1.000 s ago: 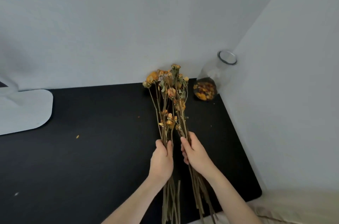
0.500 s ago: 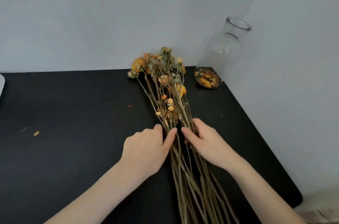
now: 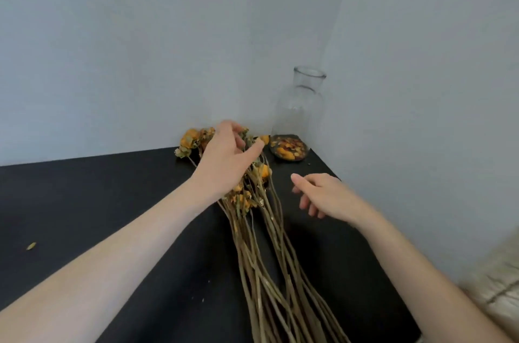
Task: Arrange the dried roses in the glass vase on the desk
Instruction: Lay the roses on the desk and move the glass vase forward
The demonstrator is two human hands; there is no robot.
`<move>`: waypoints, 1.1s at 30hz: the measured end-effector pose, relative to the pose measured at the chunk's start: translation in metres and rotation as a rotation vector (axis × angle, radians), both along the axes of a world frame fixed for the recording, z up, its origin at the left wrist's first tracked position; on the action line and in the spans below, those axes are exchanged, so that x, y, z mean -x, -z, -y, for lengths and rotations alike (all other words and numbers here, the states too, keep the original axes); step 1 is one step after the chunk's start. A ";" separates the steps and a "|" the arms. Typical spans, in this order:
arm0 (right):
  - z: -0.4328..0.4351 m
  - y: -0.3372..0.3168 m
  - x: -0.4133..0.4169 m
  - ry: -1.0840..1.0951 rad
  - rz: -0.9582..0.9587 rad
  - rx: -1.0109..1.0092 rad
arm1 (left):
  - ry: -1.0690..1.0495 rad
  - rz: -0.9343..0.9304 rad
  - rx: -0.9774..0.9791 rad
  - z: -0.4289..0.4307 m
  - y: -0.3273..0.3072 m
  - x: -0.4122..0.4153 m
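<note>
A bundle of dried roses (image 3: 261, 236) with long tan stems and orange heads lies flat on the black desk (image 3: 98, 202), heads toward the back corner. My left hand (image 3: 224, 157) rests over the flower heads, fingers spread and touching them. To the right of the stems hovers my right hand (image 3: 323, 196), fingers apart and holding nothing. The glass vase (image 3: 299, 115) stands upright in the corner, with dried petals lying in its bottom.
Two pale walls meet right behind the vase. A small petal scrap (image 3: 31, 246) lies on the desk at the left. The desk's right edge runs close to the side wall, with something beige (image 3: 494, 286) below it.
The bundle has been laid down on the desk. My left hand slid up from the stems to the flower heads. My right hand let go and moved off to the right.
</note>
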State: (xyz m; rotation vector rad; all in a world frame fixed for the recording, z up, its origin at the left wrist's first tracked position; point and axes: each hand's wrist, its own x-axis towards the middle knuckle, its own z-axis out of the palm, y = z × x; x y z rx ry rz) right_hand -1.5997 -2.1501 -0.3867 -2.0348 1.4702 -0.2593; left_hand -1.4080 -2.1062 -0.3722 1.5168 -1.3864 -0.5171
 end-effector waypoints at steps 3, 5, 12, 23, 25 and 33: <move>0.034 -0.030 0.004 0.160 0.187 0.173 | 0.048 -0.059 -0.057 0.045 -0.009 0.007; 0.061 -0.052 0.006 0.261 0.284 0.296 | 0.072 -0.107 -0.111 0.075 -0.012 0.014; 0.138 -0.073 0.002 0.259 0.375 0.323 | 0.182 -0.228 -0.183 0.150 0.009 0.045; 0.163 -0.053 -0.021 0.194 0.709 0.180 | 0.131 -0.248 -0.152 0.182 0.034 0.054; 0.161 -0.056 -0.023 0.180 0.712 0.212 | 0.129 -0.259 -0.120 0.184 0.035 0.052; 0.127 -0.118 -0.042 0.074 0.737 0.444 | 0.089 -0.248 0.112 0.161 -0.023 0.036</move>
